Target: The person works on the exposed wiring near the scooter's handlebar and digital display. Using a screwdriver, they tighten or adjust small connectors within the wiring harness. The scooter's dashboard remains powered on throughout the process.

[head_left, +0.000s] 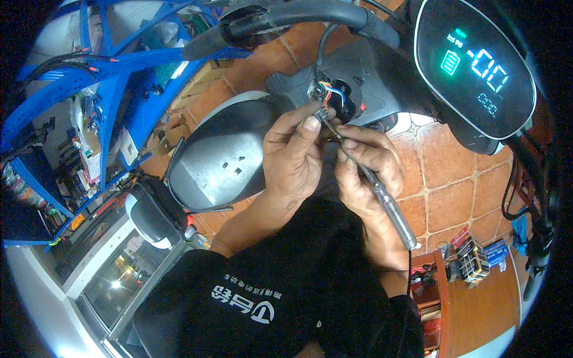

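My left hand (295,155) pinches a small connector (322,114) between thumb and forefinger. Coloured wires (328,90) run from it up into a round black housing (347,98) on the dark grey scooter body (378,76). My right hand (364,170) grips a screwdriver (391,212) with a long translucent handle, its shaft angled up to the connector; the tip is too small to make out clearly. Behind the hands are a dark seat (212,155) and, at upper right, a lit display (474,71) on the handlebar (274,22).
Blue metal racks (113,89) with assorted goods stand at left, beside a glass-topped counter (101,262). At lower right, a wooden desk (468,313) bears boxes (477,259). Cables (516,191) hang along the right edge above the tiled floor (447,179).
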### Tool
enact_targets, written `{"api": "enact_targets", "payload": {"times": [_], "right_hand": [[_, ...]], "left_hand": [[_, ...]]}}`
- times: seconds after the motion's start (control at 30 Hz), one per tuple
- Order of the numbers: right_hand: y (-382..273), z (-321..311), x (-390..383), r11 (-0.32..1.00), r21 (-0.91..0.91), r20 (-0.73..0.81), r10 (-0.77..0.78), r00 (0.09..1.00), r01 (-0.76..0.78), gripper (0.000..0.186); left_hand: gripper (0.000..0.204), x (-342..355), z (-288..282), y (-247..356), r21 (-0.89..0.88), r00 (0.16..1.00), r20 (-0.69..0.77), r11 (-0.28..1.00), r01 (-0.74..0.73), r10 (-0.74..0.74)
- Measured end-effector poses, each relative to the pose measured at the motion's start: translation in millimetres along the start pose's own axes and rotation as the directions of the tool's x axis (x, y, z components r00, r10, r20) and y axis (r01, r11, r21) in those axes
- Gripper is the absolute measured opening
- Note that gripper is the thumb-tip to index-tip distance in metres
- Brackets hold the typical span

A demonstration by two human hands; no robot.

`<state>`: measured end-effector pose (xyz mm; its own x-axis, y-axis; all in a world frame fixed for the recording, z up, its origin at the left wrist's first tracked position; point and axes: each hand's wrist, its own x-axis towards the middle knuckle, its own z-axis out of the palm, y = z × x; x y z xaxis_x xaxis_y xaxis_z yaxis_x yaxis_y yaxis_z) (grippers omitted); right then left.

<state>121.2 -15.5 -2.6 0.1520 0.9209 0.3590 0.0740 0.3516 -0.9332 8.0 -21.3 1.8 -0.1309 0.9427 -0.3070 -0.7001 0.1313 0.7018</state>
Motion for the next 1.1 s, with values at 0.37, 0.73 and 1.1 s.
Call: {"api": "enact_targets", "payload": {"times": [0.37, 0.73, 1.1], "right_hand": [[-2.7, -0.5, -0.7, 1.0, -0.002, -0.012, 0.012, 1.0, -0.012, 0.014], [-3.8, -0.9, 1.4, 1.0, 0.013, -0.007, 0.024, 1.0, -0.024, 0.014], [-5.5, -1.0, 0.4, 0.999, 0.004, -0.006, 0.039, 0.999, -0.039, 0.015]], "left_hand": [[0.021, -1.1, 1.4, 0.9, -0.016, 1.0, -0.015, 1.0, 0.018, -0.018], [0.027, -1.1, -1.4, -1.1, -0.006, 1.0, -0.002, 1.0, 0.01, -0.01], [0.022, 0.9, -0.4, 1.4, -0.028, 0.999, -0.001, 0.999, 0.046, -0.046]]}}
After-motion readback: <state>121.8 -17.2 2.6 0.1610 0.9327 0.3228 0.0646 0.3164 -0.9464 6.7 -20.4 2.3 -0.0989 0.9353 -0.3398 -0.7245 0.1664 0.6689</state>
